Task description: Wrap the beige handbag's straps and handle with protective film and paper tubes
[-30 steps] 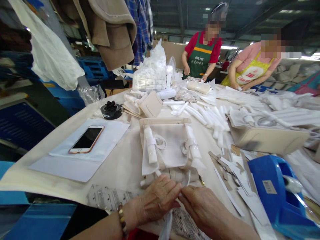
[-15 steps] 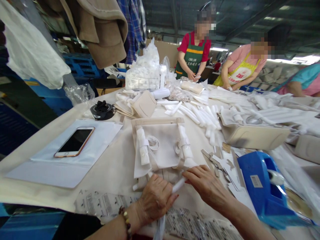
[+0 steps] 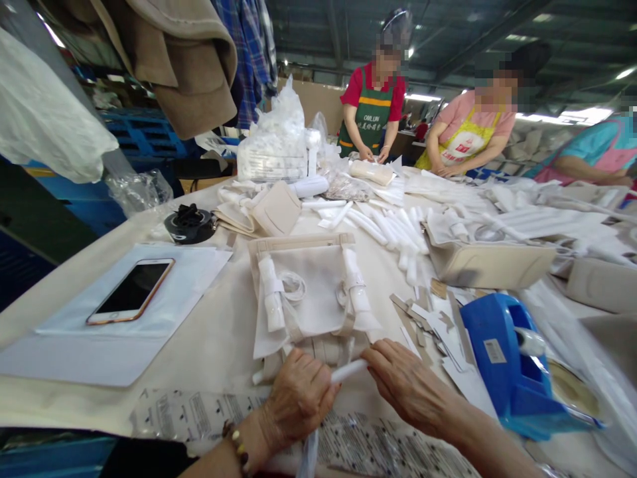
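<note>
A beige handbag (image 3: 318,292) lies in front of me, a white sheet over it. White-wrapped rolls (image 3: 273,292) stand along its left and right sides, each with a thin coiled cord beside it. At the bag's near edge, my left hand (image 3: 301,392) is closed around a slim white foam tube (image 3: 348,373). My right hand (image 3: 405,378) grips the tube's other end between thumb and fingers. The tube slants up to the right between the two hands. Part of it is hidden inside my left fist.
A phone (image 3: 132,290) lies on white sheets at left, with a black tape roll (image 3: 189,224) beyond. A blue tape dispenser (image 3: 512,365) stands at right near cardboard scraps (image 3: 438,325). White foam tubes (image 3: 393,232) and another beige bag (image 3: 492,262) lie farther back. Co-workers stand across the table.
The view has shifted slightly, moving the scene left. More of the white tube shows between my hands, and my right hand sits a little farther from my left.
</note>
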Tool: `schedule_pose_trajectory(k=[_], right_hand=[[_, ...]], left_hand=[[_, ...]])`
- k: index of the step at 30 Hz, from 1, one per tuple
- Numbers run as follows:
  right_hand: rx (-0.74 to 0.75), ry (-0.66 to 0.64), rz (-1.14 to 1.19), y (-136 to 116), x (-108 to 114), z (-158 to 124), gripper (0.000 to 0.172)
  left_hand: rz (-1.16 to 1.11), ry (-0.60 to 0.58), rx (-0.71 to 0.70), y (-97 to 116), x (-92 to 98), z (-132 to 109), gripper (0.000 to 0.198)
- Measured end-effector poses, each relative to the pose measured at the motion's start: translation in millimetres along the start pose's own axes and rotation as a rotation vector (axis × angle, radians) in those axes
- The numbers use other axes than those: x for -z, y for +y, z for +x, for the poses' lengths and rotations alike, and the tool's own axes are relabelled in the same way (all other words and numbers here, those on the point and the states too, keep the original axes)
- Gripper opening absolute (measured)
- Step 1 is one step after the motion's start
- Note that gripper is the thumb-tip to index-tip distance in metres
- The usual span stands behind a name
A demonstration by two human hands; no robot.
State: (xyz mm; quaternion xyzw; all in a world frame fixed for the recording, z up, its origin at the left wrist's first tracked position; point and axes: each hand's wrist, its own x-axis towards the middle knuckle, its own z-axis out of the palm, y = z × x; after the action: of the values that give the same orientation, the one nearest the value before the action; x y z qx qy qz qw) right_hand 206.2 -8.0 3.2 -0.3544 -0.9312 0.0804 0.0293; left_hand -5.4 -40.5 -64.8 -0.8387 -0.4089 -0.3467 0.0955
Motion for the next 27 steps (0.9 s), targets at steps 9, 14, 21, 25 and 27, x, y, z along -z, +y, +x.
schedule_pose_trajectory(k=[9, 14, 21, 25, 27], right_hand=[[-0.278, 0.36, 0.391, -8.3, -42.6, 7.3, 0.018], [-0.649, 0.595, 1.046, -3.5, -29.6, -5.6, 0.025], [-0.325, -0.057, 0.962, -33.2, -11.0, -33.8, 0.026], [-0.664, 0.204, 1.262, -53.2, -48.3, -2.8, 0.045], [-0.761, 0.277, 1.476, -59.1, -62.6, 14.5, 0.054]], left_hand=[[-0.003, -0.013, -0.032, -1.1, 2.6, 1.7, 0.027], [-0.008, -0.002, -0.048, -2.5, 2.1, 0.1, 0.028], [-0.052, -0.03, 0.01, -0.4, 6.6, 1.8, 0.024], [-0.094, 0.048, 0.065, 2.8, 7.5, 1.3, 0.022], [-0.109, 0.08, 0.121, 5.7, 5.7, 1.7, 0.026]])
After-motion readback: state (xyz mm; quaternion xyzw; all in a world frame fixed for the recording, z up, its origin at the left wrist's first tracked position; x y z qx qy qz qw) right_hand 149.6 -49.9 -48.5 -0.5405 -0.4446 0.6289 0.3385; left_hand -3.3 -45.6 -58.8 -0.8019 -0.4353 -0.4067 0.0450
